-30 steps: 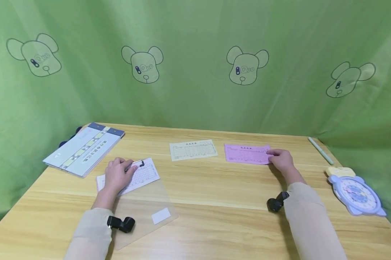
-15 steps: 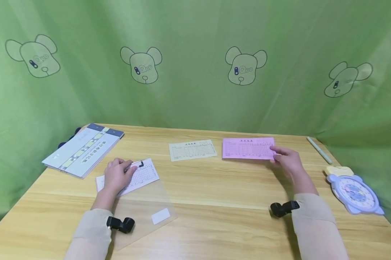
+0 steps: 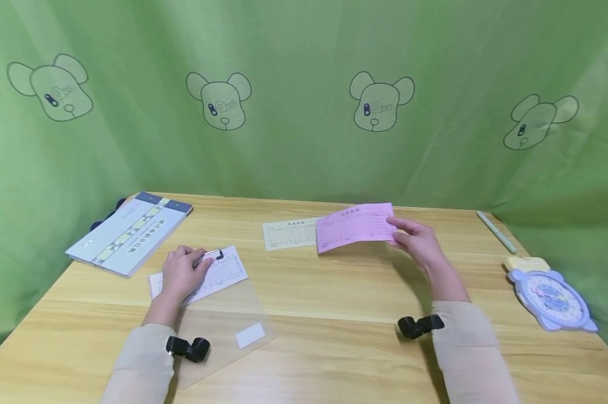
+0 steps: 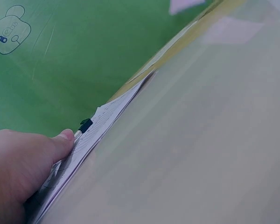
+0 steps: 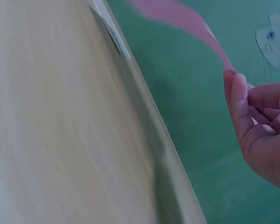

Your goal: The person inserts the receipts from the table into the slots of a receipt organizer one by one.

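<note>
My right hand pinches a pink printed form by its right edge and holds it above the table. The form's left part covers the right end of a pale green form. In the right wrist view thumb and fingertips meet on the pink form. My left hand lies over the metal clip of a see-through clipboard, its thumb on the clip. White printed sheets lie under the clip, partly hidden by the hand. In the left wrist view the thumb touches the clip's wire beside a black tip.
A blue-grey booklet lies at the back left, with a dark object partly behind it. On the right are a pale green pen, a yellow block and a blue toy clock. A green curtain stands behind the table.
The right hand has lifted the pink form off the table and carried it left, over the pale green form. The left hand stays on the clip.
</note>
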Demonstrator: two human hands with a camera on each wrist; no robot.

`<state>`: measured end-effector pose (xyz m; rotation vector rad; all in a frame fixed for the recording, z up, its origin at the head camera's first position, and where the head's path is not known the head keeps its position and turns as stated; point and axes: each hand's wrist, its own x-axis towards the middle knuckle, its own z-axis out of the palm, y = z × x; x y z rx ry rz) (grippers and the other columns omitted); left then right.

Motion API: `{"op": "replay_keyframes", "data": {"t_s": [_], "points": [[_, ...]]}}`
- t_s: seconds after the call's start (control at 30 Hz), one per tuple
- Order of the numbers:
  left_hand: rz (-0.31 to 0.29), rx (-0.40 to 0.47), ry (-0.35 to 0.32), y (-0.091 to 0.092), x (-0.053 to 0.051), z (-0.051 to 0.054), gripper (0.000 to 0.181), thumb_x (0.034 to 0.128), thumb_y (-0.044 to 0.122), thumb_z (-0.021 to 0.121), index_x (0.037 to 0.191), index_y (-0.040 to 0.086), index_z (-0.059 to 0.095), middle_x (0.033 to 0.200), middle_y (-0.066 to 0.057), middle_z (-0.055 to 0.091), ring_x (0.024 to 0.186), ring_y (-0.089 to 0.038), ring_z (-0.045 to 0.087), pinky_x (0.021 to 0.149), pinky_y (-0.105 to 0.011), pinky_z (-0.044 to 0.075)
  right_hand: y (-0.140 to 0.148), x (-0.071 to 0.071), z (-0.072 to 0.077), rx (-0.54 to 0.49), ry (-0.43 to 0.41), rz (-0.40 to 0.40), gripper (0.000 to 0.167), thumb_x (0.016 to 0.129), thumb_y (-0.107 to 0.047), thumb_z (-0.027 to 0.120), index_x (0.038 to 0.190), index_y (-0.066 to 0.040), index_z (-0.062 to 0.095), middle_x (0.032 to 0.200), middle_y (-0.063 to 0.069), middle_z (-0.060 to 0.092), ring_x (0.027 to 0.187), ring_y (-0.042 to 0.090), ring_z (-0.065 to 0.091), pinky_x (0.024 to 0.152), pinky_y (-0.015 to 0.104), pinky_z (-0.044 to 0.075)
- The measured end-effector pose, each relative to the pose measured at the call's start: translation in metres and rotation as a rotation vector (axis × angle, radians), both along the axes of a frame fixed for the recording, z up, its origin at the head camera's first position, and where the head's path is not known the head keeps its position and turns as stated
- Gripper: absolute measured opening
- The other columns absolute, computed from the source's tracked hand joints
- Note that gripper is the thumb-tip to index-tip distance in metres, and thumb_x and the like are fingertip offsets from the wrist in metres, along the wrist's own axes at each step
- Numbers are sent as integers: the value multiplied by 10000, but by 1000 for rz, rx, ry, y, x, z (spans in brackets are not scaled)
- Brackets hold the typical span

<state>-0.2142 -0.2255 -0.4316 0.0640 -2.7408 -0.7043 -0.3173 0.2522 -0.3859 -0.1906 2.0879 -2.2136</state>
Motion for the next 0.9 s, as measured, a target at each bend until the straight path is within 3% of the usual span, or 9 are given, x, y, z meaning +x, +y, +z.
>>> {"op": "replay_keyframes", "data": {"t_s": [0.07, 0.17, 0.23, 0.3, 0.47, 0.53, 0.73, 0.9], "points": [[4, 2, 7, 0, 0, 0, 413, 850, 311, 528, 1129, 8, 553, 988, -167, 452, 873, -299, 369, 742, -429, 279, -21, 10, 9, -3, 27, 24, 412, 766, 102, 550, 1168, 24, 507, 1077, 150, 502, 797, 174, 579, 712, 260, 451], [7, 5, 14, 0, 0, 1, 408, 847, 309, 533, 1123, 9, 559, 975, -162, 456, 866, -295, 371, 740, -423, 278, -52, 26, 27, 86, 50, 39, 435, 775, 97, 530, 1197, 100, 426, 1106, 201, 455, 767, 135, 573, 719, 255, 448], [7, 10, 7, 1, -1, 1, 410, 847, 310, 533, 1126, 11, 557, 977, -159, 455, 870, -293, 371, 744, -423, 277, -63, 29, 31, 118, 60, 32, 421, 772, 96, 534, 1180, 119, 433, 1094, 212, 455, 736, 125, 574, 701, 251, 454], [7, 15, -6, 1, -1, 1, 415, 847, 315, 531, 1131, 14, 554, 982, -156, 453, 877, -290, 370, 748, -421, 279, -62, 24, 23, 102, 69, 30, 377, 764, 86, 565, 1137, 80, 508, 1054, 190, 497, 707, 133, 577, 662, 241, 464], [10, 16, -21, 0, -1, 1, 424, 849, 318, 526, 1142, 12, 545, 987, -153, 447, 882, -287, 368, 744, -420, 283, -58, 24, 15, 238, 73, -30, 341, 754, 79, 581, 1089, 107, 525, 1006, 211, 518, 639, 121, 560, 600, 232, 471], [10, 11, -11, -1, -1, 1, 422, 848, 316, 528, 1139, 10, 547, 985, -155, 449, 877, -290, 369, 741, -421, 283, -60, 31, 18, 360, 45, -50, 354, 766, 94, 542, 1109, 148, 473, 1038, 259, 478, 639, 114, 548, 622, 254, 473], [8, 18, -7, -1, -1, 1, 422, 844, 322, 535, 1133, 16, 554, 986, -156, 456, 877, -289, 372, 744, -418, 281, -53, 30, 8, 511, -52, -10, 332, 782, 121, 463, 1113, 117, 497, 1169, 303, 394, 725, 192, 551, 656, 286, 469], [8, 19, -8, 0, -1, 1, 423, 846, 326, 531, 1134, 17, 554, 982, -152, 454, 871, -285, 371, 742, -414, 283, -50, 29, 4, 533, -81, 18, 364, 759, 143, 427, 1118, 129, 488, 1167, 321, 391, 801, 239, 552, 661, 270, 466]]}}
